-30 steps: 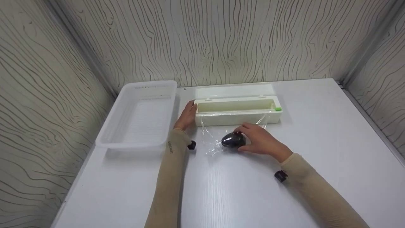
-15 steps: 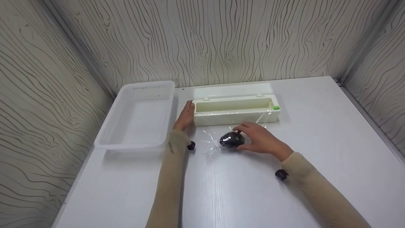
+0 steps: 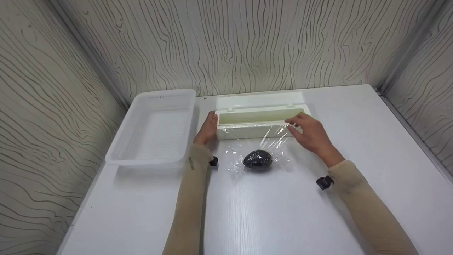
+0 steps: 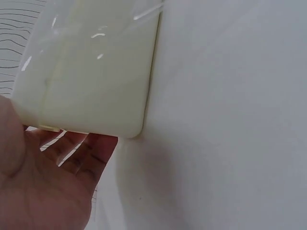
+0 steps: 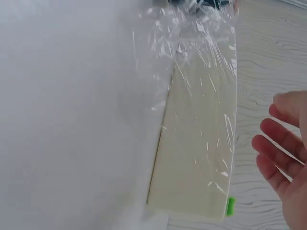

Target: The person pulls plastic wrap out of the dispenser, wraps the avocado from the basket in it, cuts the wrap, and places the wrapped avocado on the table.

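Note:
A long cream cling film dispenser box point(image 3: 244, 132) stands with its lid folded back, clear cling film point(image 3: 274, 141) drawn out over its front edge. On the table before it lies a dark, glossy, egg-shaped fruit like an avocado point(image 3: 258, 159), with film about it. My left hand point(image 3: 207, 130) grips the box's left end, thumb by the top edge and fingers along the end face. Above the box's right part is my right hand point(image 3: 309, 134), fingers loosely bent beside the film at the front edge, nothing held. The right wrist view shows a green slider point(image 5: 230, 206) on the box.
A white plastic basket point(image 3: 115, 141) stands at the left, beside my left forearm. Behind the box is its raised lid point(image 3: 260, 100), near the wood-patterned wall point(image 3: 244, 46). The white table point(image 3: 283, 219) carries everything.
My right hand has let go of the dark fruit and moved up and right to the box's front edge. The fruit now lies alone on the table. My left hand has stayed on the box.

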The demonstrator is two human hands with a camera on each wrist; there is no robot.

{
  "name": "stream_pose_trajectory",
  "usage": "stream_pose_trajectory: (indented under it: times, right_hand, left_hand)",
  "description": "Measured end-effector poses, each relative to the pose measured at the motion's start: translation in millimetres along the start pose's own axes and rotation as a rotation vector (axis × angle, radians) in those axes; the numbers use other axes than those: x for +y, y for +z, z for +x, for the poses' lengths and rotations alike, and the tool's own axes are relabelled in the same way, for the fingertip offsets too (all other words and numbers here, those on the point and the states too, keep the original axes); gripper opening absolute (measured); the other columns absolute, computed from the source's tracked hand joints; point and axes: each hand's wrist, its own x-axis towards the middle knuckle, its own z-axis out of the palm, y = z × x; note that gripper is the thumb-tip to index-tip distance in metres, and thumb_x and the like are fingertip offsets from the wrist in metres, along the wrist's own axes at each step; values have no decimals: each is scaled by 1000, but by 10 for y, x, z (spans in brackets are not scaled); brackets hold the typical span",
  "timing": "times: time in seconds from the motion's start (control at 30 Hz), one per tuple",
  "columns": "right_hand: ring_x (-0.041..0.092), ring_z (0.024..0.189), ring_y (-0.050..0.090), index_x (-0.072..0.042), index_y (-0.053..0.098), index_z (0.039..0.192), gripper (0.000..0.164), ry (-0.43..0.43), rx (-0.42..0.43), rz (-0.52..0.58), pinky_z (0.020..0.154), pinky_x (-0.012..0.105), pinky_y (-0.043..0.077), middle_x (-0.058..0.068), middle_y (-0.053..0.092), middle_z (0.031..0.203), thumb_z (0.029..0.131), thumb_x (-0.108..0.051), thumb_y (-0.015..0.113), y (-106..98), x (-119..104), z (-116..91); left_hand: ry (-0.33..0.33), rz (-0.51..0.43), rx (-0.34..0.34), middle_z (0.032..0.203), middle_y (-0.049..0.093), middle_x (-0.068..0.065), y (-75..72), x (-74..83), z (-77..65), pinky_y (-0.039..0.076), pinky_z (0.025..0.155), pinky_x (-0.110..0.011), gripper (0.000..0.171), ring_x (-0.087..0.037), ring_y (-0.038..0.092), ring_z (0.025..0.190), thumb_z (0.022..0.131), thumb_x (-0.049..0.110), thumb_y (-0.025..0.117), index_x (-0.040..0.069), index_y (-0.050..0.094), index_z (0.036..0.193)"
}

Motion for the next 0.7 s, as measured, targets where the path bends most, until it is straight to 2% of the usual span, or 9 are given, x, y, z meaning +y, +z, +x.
stream_pose_trajectory:
  times: [0.1,0.17,0.47,0.7]
  right_hand:
    - [34,90,69,-1,76,111,16,75,102,-12,77,47,56,16,68,101,97,-6,70,-92,154,39]
    - [35,90,69,1,77,110,16,116,125,-23,77,47,56,18,67,101,97,-5,69,-142,244,58]
    - [39,91,67,3,77,108,15,201,48,-49,82,51,56,21,67,101,94,-1,72,-198,508,31]
    - [38,91,71,2,79,105,15,208,65,-15,80,48,56,19,70,99,91,3,74,-233,591,6]
  left_hand:
    - [-1,-1,-7,164,40,-8,3,3,-11,22,130,-47,51,-29,29,157,114,42,19,20,34,156]
    - [-6,4,-9,164,40,-8,3,3,-11,22,130,-47,50,-28,29,157,113,43,19,21,34,156]
    - [-10,-3,-10,163,41,-7,27,1,-9,22,130,-47,50,-28,30,157,113,43,19,21,34,156]
    - [12,27,-18,165,38,-9,39,-18,-3,21,130,-46,52,-29,27,158,113,42,18,19,33,157]
